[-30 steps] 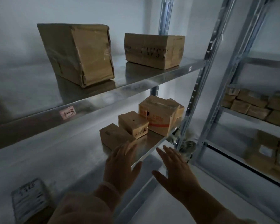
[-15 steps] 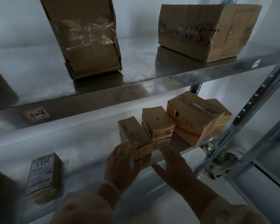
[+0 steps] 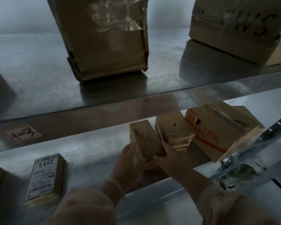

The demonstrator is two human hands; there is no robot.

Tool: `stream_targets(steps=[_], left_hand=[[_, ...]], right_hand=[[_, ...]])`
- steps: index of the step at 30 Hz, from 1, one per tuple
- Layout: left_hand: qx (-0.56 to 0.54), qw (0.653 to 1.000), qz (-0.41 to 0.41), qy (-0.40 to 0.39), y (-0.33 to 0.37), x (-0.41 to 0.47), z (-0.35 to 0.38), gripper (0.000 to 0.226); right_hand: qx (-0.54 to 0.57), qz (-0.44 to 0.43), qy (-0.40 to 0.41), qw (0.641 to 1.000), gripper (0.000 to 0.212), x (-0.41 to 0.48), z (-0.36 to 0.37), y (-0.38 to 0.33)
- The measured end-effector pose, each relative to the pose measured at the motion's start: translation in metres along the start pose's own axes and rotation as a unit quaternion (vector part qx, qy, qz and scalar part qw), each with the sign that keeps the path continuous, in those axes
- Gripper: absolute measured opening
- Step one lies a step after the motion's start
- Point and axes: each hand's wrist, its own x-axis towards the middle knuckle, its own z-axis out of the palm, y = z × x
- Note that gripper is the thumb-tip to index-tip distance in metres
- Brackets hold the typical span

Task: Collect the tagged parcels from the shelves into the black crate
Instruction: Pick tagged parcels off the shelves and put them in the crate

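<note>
A small brown parcel (image 3: 144,140) sits on the lower metal shelf (image 3: 94,153). My left hand (image 3: 130,166) clasps its near left side and my right hand (image 3: 170,159) presses its near right side. A second small box (image 3: 173,129) stands just right of it, and a larger box with orange tape (image 3: 217,132) stands beyond that. A flat parcel with a white label marked 3753 (image 3: 44,177) lies at the shelf's left. The black crate is out of view.
The upper shelf (image 3: 39,88) carries a tall taped carton (image 3: 107,38) and a wide carton with black lettering (image 3: 243,26). A tag reading 1-3 (image 3: 21,133) is stuck on its front edge. A perforated upright post (image 3: 269,132) stands at right.
The view has closed in on the lower shelf. Both hands went from hovering open near the shelf edge to clasping the small brown parcel from either side.
</note>
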Motion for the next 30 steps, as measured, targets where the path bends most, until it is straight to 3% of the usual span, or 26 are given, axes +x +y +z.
stream_targets(steps=[2,5,6,10,13,15,17,20,22,24,27,30], left_hand=[[-0.154,0.985,-0.075,-0.021,0.005,0.005,0.000,0.044],[-0.212,0.965,-0.151,0.021,0.005,0.009,-0.006,0.032],[-0.220,0.960,-0.174,0.026,0.003,0.009,-0.009,0.036],[-0.215,0.944,-0.248,-0.015,-0.003,0.005,-0.020,0.094],[-0.259,0.923,-0.284,0.001,-0.011,0.001,-0.024,0.077],[-0.367,0.883,-0.292,0.022,-0.013,-0.004,-0.028,0.052],[-0.495,0.817,-0.292,0.036,-0.012,-0.011,-0.033,0.033],[-0.602,0.724,-0.337,0.017,-0.012,-0.020,-0.034,0.038],[-0.615,0.706,-0.351,0.003,-0.008,-0.023,-0.035,0.041],[-0.589,0.736,-0.333,0.024,-0.009,-0.025,-0.034,0.034],[-0.440,0.853,-0.277,0.046,-0.018,-0.026,-0.038,0.034],[-0.418,0.875,-0.243,0.028,-0.019,-0.027,-0.042,0.044]], right_hand=[[0.033,-0.017,-0.018,0.999,0.058,0.001,0.006,0.000],[0.107,-0.033,-0.034,0.993,0.046,0.000,0.015,-0.004],[0.118,-0.044,-0.043,0.991,0.040,-0.001,0.018,-0.007],[0.094,-0.093,-0.099,0.986,0.033,-0.007,0.031,-0.016],[0.105,-0.109,-0.091,0.984,0.034,-0.005,0.034,-0.020],[0.147,-0.093,-0.029,0.984,0.038,-0.001,0.030,-0.025],[0.184,-0.040,-0.028,0.982,0.047,0.006,0.026,-0.026],[0.262,0.053,-0.108,0.958,0.062,0.011,0.026,-0.029],[0.360,0.089,-0.142,0.918,0.067,0.012,0.029,-0.035],[0.393,0.074,-0.133,0.907,0.073,0.014,0.036,-0.034],[0.354,0.009,-0.104,0.929,0.070,0.012,0.043,-0.030],[0.296,-0.039,-0.091,0.950,0.063,0.010,0.049,-0.029]])
